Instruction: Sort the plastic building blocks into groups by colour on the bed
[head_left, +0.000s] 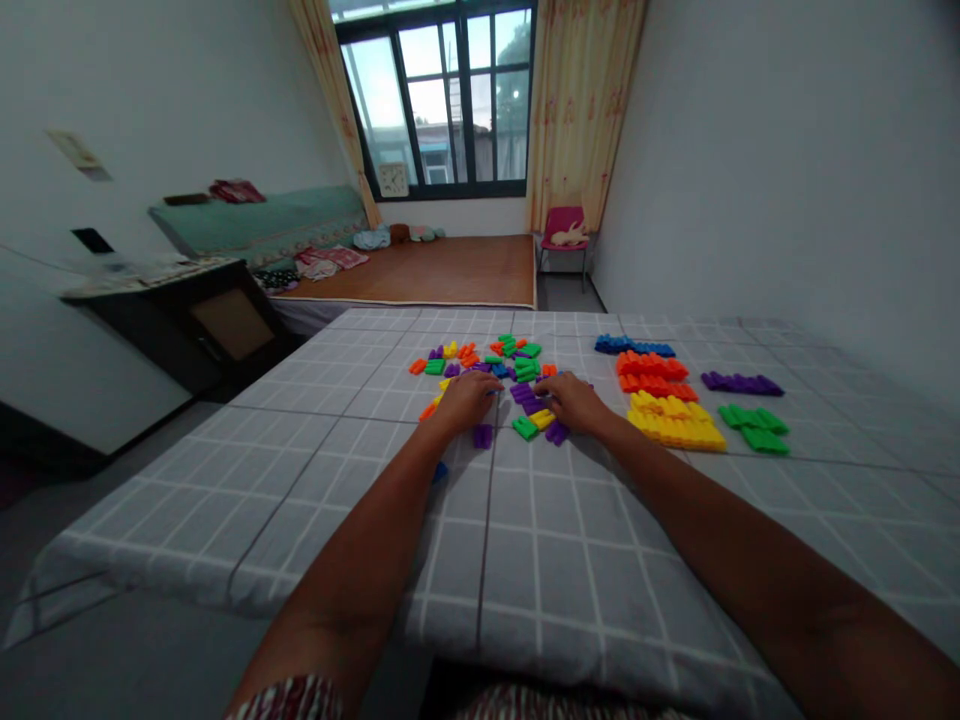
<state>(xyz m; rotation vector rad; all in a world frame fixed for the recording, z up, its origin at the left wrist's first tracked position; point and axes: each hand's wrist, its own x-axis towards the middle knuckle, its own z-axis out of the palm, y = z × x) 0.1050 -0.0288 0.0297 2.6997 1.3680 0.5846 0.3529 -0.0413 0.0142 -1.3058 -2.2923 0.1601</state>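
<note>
Small colored plastic pieces lie mixed in a loose pile on the table, among them purple pieces (527, 398) between my hands and green pieces (525, 428) nearer to me. My left hand (471, 398) rests over the pile's left side, fingers bent toward the middle; what its fingertips hold, if anything, is too small to tell. At the pile's right side is my right hand (573, 402), its fingers curled down by the purple pieces, and its grip cannot be made out. Sorted groups stand to the right: blue (634, 346), orange (655, 376), yellow (676, 422), purple (742, 384) and green (756, 428).
A checked grey cloth covers the table (300, 500). Single pieces lie nearer to me, a purple one (483, 436) and a blue one (440, 471) beside my left forearm. Beyond the table are a bed (457, 268), a pink chair (564, 222) and a dark cabinet (217, 320).
</note>
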